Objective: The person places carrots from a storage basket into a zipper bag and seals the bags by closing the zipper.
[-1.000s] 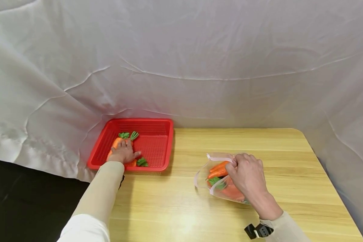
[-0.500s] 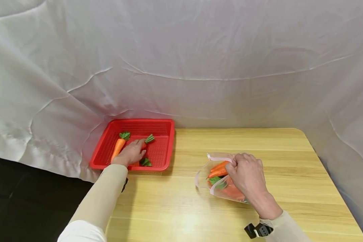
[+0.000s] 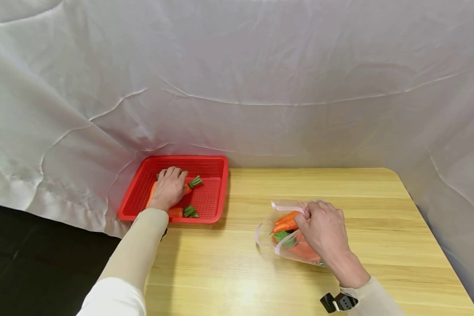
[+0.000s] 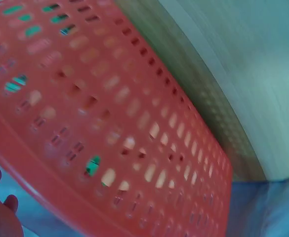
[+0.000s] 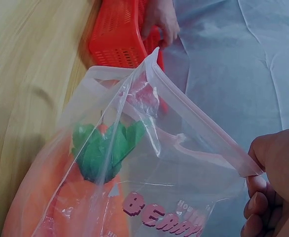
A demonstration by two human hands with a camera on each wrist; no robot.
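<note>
My left hand (image 3: pixel 169 188) is inside a red mesh basket (image 3: pixel 209 198) at the table's back left, its fingers bent down over an orange carrot (image 3: pixel 152 193) that it mostly hides. Beside it lie a second carrot with green leaves (image 3: pixel 190 185) and a third (image 3: pixel 181 212). The left wrist view shows only the basket's wall (image 4: pixel 134 128), blurred. My right hand (image 3: pixel 321 223) pinches the zip edge of a clear plastic bag (image 3: pixel 262 233) lying on the table. The bag (image 5: pixel 149 197) is held open, with carrots (image 3: pixel 285 222) and green tops (image 5: pixel 107 148) inside.
The light wooden table (image 3: pixel 260 276) ends at the right and front. Creased white cloth (image 3: pixel 260 87) hangs behind it and along both sides. Left of the basket the floor is dark. A black strap (image 3: pixel 337 302) sits on my right wrist.
My left hand has moved right across the basket, then back towards its far left, and the carrots have shifted. My right hand and the bag have stayed put.
</note>
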